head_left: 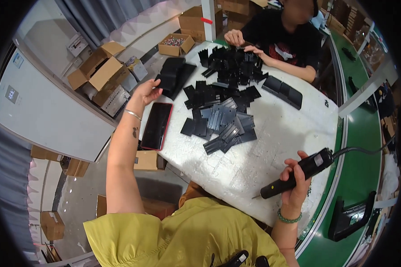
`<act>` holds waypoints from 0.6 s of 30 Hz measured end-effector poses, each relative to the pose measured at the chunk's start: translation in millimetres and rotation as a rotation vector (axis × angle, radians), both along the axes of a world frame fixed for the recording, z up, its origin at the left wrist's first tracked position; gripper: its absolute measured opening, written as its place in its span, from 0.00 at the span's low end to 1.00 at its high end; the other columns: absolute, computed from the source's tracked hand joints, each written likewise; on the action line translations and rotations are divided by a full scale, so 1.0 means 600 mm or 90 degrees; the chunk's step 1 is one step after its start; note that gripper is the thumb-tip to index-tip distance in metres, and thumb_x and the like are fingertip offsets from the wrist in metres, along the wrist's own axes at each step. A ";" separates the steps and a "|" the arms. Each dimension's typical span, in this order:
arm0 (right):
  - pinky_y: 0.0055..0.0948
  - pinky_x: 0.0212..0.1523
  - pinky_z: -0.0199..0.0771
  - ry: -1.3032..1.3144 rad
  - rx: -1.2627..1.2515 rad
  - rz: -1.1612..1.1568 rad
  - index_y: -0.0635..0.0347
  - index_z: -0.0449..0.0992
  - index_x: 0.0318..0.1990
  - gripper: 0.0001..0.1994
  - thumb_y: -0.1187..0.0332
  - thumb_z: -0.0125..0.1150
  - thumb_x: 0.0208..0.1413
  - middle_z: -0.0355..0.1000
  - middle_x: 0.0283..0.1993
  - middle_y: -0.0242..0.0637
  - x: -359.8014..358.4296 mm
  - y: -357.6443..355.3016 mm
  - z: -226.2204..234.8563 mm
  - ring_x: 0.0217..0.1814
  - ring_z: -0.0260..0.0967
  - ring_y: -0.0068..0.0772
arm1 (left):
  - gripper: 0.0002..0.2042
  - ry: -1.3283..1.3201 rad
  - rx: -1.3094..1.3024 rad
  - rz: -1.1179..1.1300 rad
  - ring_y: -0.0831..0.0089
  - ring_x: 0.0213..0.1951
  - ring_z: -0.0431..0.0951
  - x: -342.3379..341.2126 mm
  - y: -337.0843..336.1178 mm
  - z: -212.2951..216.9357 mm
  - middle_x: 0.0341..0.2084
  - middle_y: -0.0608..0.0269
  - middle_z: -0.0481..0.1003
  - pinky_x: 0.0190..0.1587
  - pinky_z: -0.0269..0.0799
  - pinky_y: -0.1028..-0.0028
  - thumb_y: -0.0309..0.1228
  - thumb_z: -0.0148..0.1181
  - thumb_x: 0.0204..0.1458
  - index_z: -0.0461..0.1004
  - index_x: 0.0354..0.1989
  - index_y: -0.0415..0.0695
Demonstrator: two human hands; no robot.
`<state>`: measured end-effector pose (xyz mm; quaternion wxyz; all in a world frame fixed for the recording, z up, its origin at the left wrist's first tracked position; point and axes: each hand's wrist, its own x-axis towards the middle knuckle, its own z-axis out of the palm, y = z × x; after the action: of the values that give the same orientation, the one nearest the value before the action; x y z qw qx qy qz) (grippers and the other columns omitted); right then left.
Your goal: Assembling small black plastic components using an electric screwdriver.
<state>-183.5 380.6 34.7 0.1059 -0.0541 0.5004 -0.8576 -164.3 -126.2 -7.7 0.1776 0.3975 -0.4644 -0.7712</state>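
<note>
My right hand is wrapped round a black corded electric screwdriver, its thin bit pointing left and down over the white tabletop. At the table's left edge, my left hand has its fingers at the near side of a black moulded plastic part, thumb and fingers closed on its edge. Beneath that part lies another dark piece. Just below my left hand rests a phone with a red edge. Several flat black plates lie heaped in the middle of the table.
Across the table a person in a black shirt works with both hands by a pile of black brackets. A long black part lies at the right. A green conveyor runs along the right side; an open box of small pieces stands beyond the table.
</note>
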 end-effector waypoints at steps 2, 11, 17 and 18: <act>0.19 0.26 0.64 0.011 -0.010 0.014 0.65 0.59 0.52 0.24 0.70 0.57 0.48 0.70 0.35 0.45 -0.001 0.017 -0.009 0.23 0.63 0.22 | 0.10 -0.011 -0.009 -0.019 0.75 0.25 0.70 0.001 -0.003 -0.011 0.27 0.68 0.67 0.25 0.74 0.78 0.26 0.58 0.50 0.62 0.36 0.49; 0.19 0.25 0.63 0.005 -0.038 0.024 0.60 0.57 0.54 0.23 0.69 0.55 0.51 0.70 0.34 0.37 -0.006 0.033 -0.014 0.22 0.61 0.18 | 0.08 -0.182 -0.102 -0.129 0.79 0.22 0.63 -0.014 0.009 -0.003 0.21 0.72 0.63 0.22 0.64 0.80 0.33 0.63 0.46 0.69 0.28 0.49; 0.19 0.25 0.63 0.004 -0.041 0.035 0.60 0.58 0.54 0.22 0.69 0.54 0.52 0.70 0.34 0.36 -0.012 0.034 -0.014 0.22 0.61 0.18 | 0.07 -0.030 -0.243 -0.043 0.78 0.27 0.68 0.011 -0.002 0.009 0.23 0.70 0.68 0.32 0.73 0.73 0.32 0.62 0.47 0.71 0.23 0.46; 0.21 0.26 0.63 0.004 -0.077 0.030 0.60 0.57 0.54 0.22 0.70 0.54 0.51 0.70 0.34 0.38 -0.014 0.034 -0.015 0.22 0.61 0.20 | 0.07 0.039 -0.253 -0.013 0.79 0.27 0.68 0.036 -0.001 0.019 0.22 0.71 0.68 0.32 0.73 0.74 0.32 0.62 0.47 0.70 0.23 0.47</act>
<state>-191.7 401.3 25.7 0.1215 -0.0746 0.4468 -0.8832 -142.6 -126.5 4.0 0.2589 0.3263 -0.6056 -0.6780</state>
